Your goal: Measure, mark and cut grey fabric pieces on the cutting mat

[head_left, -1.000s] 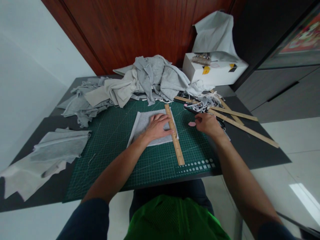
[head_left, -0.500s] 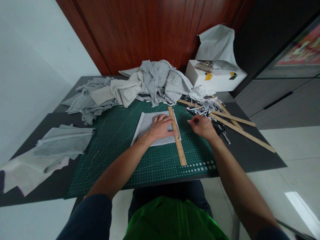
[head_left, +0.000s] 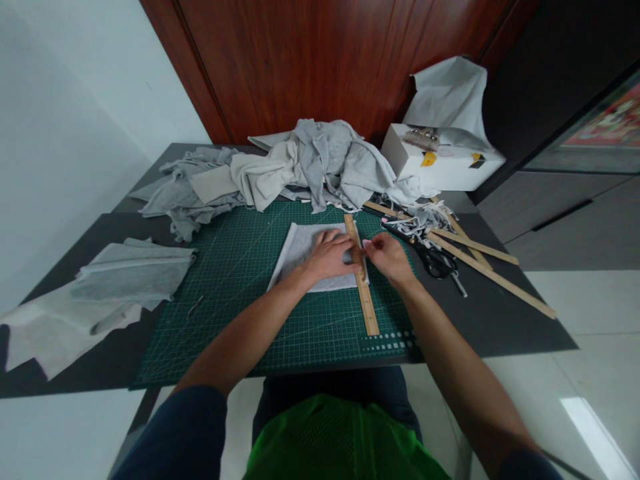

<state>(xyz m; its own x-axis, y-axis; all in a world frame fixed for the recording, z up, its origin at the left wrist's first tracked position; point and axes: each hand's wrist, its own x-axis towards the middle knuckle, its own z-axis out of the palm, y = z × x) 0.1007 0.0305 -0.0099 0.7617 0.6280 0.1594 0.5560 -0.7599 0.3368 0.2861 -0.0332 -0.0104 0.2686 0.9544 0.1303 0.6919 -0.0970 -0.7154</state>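
- The left hand (head_left: 330, 257) lies flat, fingers spread, pressing on a folded grey fabric piece (head_left: 307, 257) and on the wooden ruler (head_left: 361, 275) at the fabric's 3 o'clock edge; the ruler runs from about 12 to 6 o'clock across the green cutting mat (head_left: 240, 300)
- The right hand (head_left: 387, 257) sits just at 3 o'clock of the ruler, fingertips pinched together on something small and pinkish right at the ruler's edge; what it is cannot be told
- The fabric piece rests near the middle of the mat, toward its 12 o'clock side; the mat's white grid and a row of small squares show along the 5 o'clock corner, the print too small to read
- At 3 o'clock of the right hand lie black scissors (head_left: 436, 261) and several loose wooden sticks (head_left: 493, 277) on the dark tabletop (head_left: 500, 320)
- At 12 o'clock a heap of grey cloth (head_left: 310, 167); at 1 o'clock a white box (head_left: 440, 167) bearing a yellow and a black sticker, writing unreadable
- At 9 o'clock a stack of flat grey pieces (head_left: 130, 277)
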